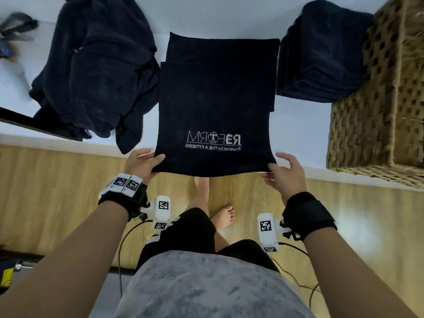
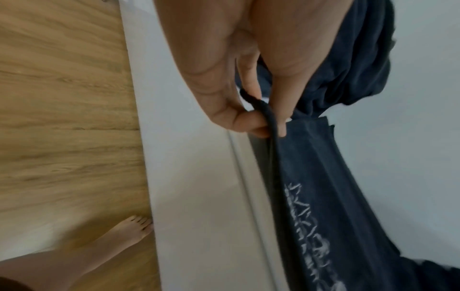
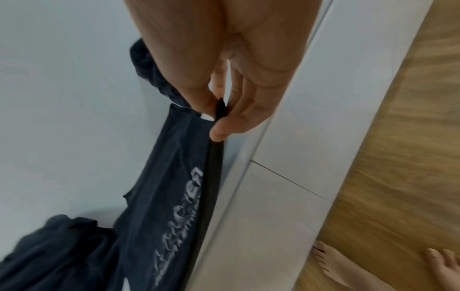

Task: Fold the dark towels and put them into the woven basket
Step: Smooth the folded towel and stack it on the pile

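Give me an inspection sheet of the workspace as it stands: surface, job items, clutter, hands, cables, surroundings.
Surface: white table, near edge over the wood floor.
Job's things: logo towel lies flat in the middle, partly folded, near edge overhanging; unfolded towel heap at left; folded towel stack at right, beside the woven basket, not in it.
Clutter: blurred dark objects at the far left corner, cannot tell what.
Hands: left hand and right hand each pinch a near corner of the logo towel.
Cables: black cables hang from the wrist cameras.
Surroundings: person's bare feet on the floor.
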Demonstrator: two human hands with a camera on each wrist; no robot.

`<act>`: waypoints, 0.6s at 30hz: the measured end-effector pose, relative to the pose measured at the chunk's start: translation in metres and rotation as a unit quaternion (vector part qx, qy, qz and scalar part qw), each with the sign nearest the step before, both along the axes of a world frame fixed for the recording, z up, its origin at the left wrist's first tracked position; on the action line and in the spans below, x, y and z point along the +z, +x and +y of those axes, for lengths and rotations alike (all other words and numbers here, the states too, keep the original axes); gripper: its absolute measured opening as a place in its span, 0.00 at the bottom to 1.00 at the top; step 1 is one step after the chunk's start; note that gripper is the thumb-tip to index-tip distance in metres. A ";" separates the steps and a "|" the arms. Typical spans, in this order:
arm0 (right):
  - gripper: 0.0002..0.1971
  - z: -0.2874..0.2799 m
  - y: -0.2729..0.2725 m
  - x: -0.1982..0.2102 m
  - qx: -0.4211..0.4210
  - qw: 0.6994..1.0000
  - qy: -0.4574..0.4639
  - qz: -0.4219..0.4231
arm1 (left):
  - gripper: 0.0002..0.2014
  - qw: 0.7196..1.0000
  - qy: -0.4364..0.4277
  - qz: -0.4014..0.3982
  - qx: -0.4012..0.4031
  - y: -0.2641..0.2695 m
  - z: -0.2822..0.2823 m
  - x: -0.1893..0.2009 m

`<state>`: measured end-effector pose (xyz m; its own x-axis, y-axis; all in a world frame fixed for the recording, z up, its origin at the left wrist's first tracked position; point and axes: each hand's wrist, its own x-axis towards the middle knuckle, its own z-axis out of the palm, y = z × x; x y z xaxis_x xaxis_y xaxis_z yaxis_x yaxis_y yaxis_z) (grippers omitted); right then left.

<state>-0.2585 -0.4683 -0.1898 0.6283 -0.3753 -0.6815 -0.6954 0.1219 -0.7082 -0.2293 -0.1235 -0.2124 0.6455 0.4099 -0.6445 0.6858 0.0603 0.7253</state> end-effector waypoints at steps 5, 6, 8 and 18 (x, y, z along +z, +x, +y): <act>0.13 -0.004 0.021 0.039 0.018 0.997 0.040 -0.063 | 0.11 0.990 -0.078 -0.100 0.054 0.012 0.010 0.033; 0.14 -0.005 0.026 0.046 0.016 0.996 0.052 -0.069 | 0.10 0.986 -0.106 -0.112 0.055 0.018 0.012 0.038; 0.17 -0.010 0.038 0.057 0.017 0.994 0.068 -0.084 | 0.15 0.981 -0.132 -0.139 0.029 0.032 0.015 0.048; 0.06 -0.014 0.132 0.065 0.092 0.981 -0.134 -0.106 | 0.12 0.960 0.139 -0.186 -0.156 0.132 0.000 0.073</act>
<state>-0.1268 -0.4825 -0.1248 0.8190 -0.3903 -0.4205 -0.5217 -0.2015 -0.8290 -0.0972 -0.1236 -0.1396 0.9291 0.2829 -0.2381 0.3288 -0.3376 0.8820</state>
